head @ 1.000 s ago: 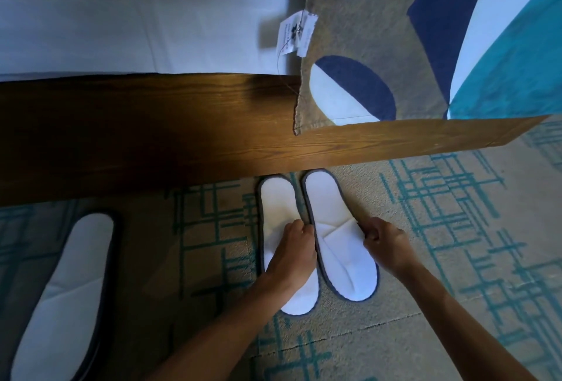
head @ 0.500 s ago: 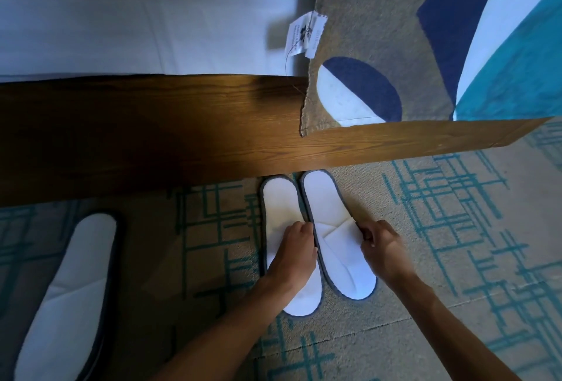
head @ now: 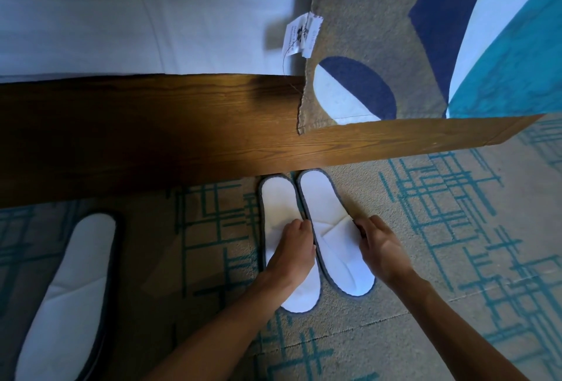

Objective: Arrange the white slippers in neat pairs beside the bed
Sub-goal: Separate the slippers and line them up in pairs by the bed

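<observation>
Two white slippers with grey edging lie side by side on the carpet, heels close to the wooden bed frame (head: 182, 137). My left hand (head: 293, 254) lies over the left slipper (head: 278, 204), fingers curled on its strap. My right hand (head: 380, 248) pinches the right slipper (head: 327, 213) at its outer edge by the strap. A third white slipper (head: 67, 295) lies apart in shadow at the far left.
The bed's white sheet (head: 137, 15) fills the top left. A beige throw (head: 380, 25) with navy, white and teal shapes hangs over the frame, a paper tag (head: 301, 34) on its edge. The carpet (head: 456, 228) has teal line patterns.
Both hands stay on the pair of slippers. The slippers have been nudged slightly and lie closer to parallel, with the right hand shifted a little up the outer edge.
</observation>
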The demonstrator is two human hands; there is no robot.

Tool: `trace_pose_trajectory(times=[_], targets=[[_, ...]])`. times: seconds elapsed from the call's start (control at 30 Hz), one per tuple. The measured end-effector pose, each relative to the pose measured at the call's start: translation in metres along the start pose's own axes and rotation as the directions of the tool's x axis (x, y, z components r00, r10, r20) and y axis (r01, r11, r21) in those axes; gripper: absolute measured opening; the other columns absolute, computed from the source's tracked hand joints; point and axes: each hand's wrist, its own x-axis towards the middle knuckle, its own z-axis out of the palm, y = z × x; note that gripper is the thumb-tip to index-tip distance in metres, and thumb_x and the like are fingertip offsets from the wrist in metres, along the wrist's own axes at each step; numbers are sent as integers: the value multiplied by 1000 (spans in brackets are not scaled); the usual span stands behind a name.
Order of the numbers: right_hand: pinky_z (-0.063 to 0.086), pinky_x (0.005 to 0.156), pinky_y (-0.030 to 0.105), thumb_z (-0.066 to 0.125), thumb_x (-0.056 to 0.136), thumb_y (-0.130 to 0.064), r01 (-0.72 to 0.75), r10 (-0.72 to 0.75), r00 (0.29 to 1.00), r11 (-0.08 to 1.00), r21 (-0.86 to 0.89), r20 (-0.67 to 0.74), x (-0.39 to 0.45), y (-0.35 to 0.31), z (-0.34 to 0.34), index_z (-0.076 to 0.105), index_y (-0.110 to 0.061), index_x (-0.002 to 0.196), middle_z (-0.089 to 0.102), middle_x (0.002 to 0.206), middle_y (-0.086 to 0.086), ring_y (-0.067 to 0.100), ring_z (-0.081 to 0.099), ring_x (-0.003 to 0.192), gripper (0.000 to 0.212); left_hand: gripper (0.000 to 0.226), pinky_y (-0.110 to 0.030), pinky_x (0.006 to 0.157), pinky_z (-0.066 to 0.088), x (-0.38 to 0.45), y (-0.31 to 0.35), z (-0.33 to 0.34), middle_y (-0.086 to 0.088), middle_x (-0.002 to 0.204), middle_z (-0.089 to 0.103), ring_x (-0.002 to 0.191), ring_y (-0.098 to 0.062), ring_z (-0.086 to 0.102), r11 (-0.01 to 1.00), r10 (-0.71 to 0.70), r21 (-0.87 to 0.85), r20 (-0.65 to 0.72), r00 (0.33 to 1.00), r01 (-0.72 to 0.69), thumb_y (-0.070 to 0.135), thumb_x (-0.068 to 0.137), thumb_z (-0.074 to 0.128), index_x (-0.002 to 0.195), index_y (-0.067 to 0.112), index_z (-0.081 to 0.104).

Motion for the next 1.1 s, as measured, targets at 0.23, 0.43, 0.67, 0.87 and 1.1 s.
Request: trace_pose_trajectory(times=[0.23, 0.43, 0.67, 0.87, 1.1], targets=[[51, 80, 38, 52, 77, 0, -47, 46, 998, 999, 22, 48, -1, 0, -1, 55, -7, 114, 56, 102, 14, 37, 58, 87, 38, 37, -34, 101, 45, 0, -1, -3, -12, 124, 52, 119, -25, 49, 999, -5, -43, 6, 1000, 6, 15, 94, 51, 130, 7, 43], [49, 87, 39, 42, 69, -15, -50, 47, 995, 998, 30, 85, -21, -3, -13, 33, -29, 137, 48, 117, 4, 25, 48, 101, 70, 35, -34, 90, 51, -32, -9, -20, 1, 117, 54, 112, -16, 47, 995, 102, -5, -140, 985, -104, 16, 91, 52, 126, 21, 50], [43, 99, 44, 47, 69, -34, 62, -22, 981, 977, -202, 195, -58, -24, -4, 29, -36, 138, 20, 150, 4, 29, 29, 129, 71, 54, -43, 107, 32, -90, -29, -20, -3, 147, 22, 138, -25, 18, 964, 47, 263, -7, 999, -43, 27, 84, 43, 137, 28, 35], [47, 96, 47, 51, 69, -23, 32, -9, 989, 987, -156, 145, -64, -27, 7, 35, -27, 137, 26, 148, 12, 35, 31, 127, 70, 63, -43, 105, 41, -98, -37, -8, 0, 155, -4, 146, -26, -4, 980, 28, 196, 63, 998, -40, 24, 85, 45, 144, 29, 20], [47, 97, 49, 52, 69, -22, 51, -30, 991, 986, -160, 132, -65, -24, 14, 34, -26, 138, 27, 148, 14, 37, 30, 128, 72, 79, -36, 107, 39, -102, -41, -5, 4, 154, -27, 142, -18, -31, 995, 54, 79, 140, 989, -66, 13, 81, 45, 148, 28, 5]])
